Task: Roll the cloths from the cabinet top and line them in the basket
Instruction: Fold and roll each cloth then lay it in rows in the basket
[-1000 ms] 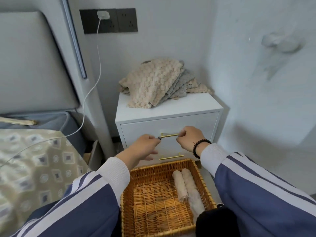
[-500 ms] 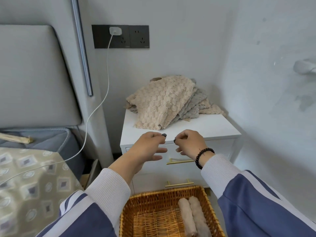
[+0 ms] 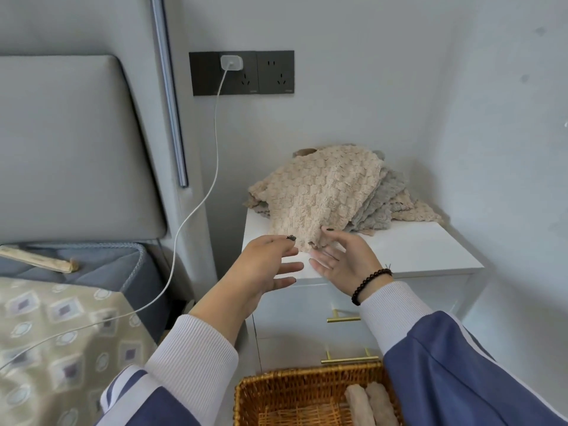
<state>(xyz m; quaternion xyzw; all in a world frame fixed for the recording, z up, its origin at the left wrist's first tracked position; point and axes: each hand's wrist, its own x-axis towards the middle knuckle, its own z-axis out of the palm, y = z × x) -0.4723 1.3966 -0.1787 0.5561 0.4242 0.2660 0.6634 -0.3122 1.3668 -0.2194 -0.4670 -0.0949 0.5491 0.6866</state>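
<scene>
A pile of beige and grey textured cloths (image 3: 332, 192) lies on the white cabinet top (image 3: 415, 250). My left hand (image 3: 264, 265) and my right hand (image 3: 344, 259) hover over the cabinet's front edge with fingers spread, just below the near corner of the top beige cloth. My right fingertips touch that corner; my left fingertips are close beside it. Neither hand holds anything. The wicker basket (image 3: 276, 392) sits on the floor below, with two rolled beige cloths (image 3: 368, 404) side by side at its right.
A bed with a patterned cover (image 3: 61, 333) and grey headboard (image 3: 67, 149) stands left of the cabinet. A white charger cable (image 3: 212, 167) hangs from the wall socket (image 3: 241, 72) across the bed. Walls close in behind and to the right. Gold drawer handles (image 3: 349, 359) face me.
Both hands rose from in front of the drawers to the cabinet's front edge and spread their fingers from a pinch. The view tilted up, so the basket sank to the bottom.
</scene>
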